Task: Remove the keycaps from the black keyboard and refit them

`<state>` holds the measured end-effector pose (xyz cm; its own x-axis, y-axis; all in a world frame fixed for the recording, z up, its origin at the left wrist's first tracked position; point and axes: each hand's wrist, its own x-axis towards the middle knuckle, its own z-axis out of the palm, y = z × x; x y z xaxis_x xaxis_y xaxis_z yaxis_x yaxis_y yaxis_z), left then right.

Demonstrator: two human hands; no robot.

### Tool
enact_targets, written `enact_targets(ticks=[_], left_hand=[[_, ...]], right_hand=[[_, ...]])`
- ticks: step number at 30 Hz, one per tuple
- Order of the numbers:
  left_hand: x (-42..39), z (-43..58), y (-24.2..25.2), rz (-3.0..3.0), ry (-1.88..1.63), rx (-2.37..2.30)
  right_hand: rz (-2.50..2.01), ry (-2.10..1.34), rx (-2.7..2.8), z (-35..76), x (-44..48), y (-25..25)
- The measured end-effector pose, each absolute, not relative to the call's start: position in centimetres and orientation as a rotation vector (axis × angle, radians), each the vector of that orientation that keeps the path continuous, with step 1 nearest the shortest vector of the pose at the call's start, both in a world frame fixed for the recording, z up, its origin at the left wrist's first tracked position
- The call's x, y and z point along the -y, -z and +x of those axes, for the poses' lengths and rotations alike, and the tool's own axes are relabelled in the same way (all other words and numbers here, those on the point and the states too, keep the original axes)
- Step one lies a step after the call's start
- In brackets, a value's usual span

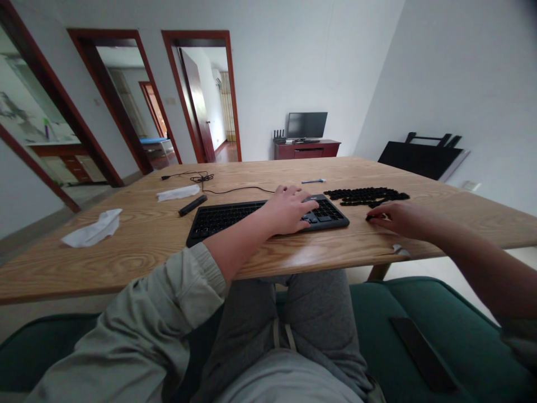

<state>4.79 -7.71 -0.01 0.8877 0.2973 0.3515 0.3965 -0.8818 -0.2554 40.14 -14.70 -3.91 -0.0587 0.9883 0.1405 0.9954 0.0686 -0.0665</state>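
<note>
A black keyboard lies near the table's front edge. My left hand rests on its right part with the fingers spread, touching keys and covering some of them. Right of the keyboard, my right hand is low over the tabletop, its thumb and fingers pinched on a small black keycap. Just beyond that hand, many loose black keycaps lie in rows close together. Part of the rows' near end is hidden by my fingers.
The wooden table also bears a small blue brush, a dark stick-shaped object, a white tissue, another tissue and a coiled cable. A dark flat bar lies on the green seat.
</note>
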Motion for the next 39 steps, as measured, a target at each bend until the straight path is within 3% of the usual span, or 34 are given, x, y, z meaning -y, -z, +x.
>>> enact_targets(ticks=[5,12,20,25,39], left_hand=[[3.3,-3.0,-2.8,-2.69,0.724,0.726],[0.2,-11.3,-2.1,-2.722,1.043,1.409],[6.7,-3.2,-1.1,-3.293,1.27,0.73],[6.6,-2.5,0.3,-3.193,1.36,0.714],[6.3,-2.5,1.2,-2.711,1.036,0.581]], right_hand=[[-1.755,-0.252,1.999,36.7,15.4,2.3],[-1.303,-0.557,1.8,28.5,14.9,0.8],[-0.957,-0.749,1.756,19.5,11.1,-0.2],[-0.923,-0.711,1.746,18.9,10.4,1.2],[-0.968,-0.562,1.853,18.2,10.8,2.5]])
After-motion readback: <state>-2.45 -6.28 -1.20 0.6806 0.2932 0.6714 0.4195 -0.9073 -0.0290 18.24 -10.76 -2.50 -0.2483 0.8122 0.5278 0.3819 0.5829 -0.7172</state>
